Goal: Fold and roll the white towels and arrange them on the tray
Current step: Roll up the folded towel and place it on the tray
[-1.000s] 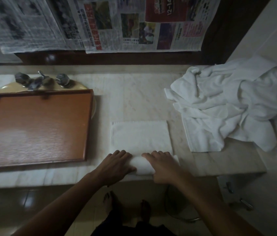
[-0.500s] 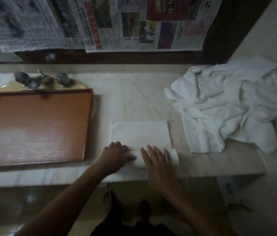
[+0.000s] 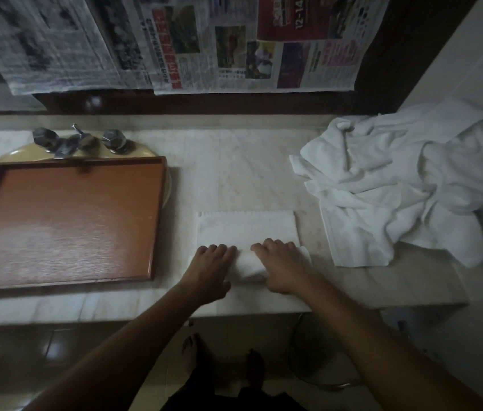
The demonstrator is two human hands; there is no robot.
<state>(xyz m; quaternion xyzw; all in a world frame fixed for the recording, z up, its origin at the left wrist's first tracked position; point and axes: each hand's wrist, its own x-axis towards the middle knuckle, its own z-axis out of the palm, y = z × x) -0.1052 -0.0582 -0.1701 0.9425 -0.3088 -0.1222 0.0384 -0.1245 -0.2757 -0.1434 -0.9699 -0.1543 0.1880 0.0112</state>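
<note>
One towel [image 3: 246, 229], left hand [image 3: 210, 268], right hand [image 3: 281, 265]

Dim indoor light, soft overall blur, wide-angle bending at the edges, dull sheen on the tray [image 3: 65, 221]

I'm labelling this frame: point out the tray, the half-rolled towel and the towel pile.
tray [image 3: 65, 221], head view, bare wooden floor.
half-rolled towel [image 3: 247, 229], head view, flat unrolled part.
towel pile [image 3: 397, 185], head view, crumpled middle.
</note>
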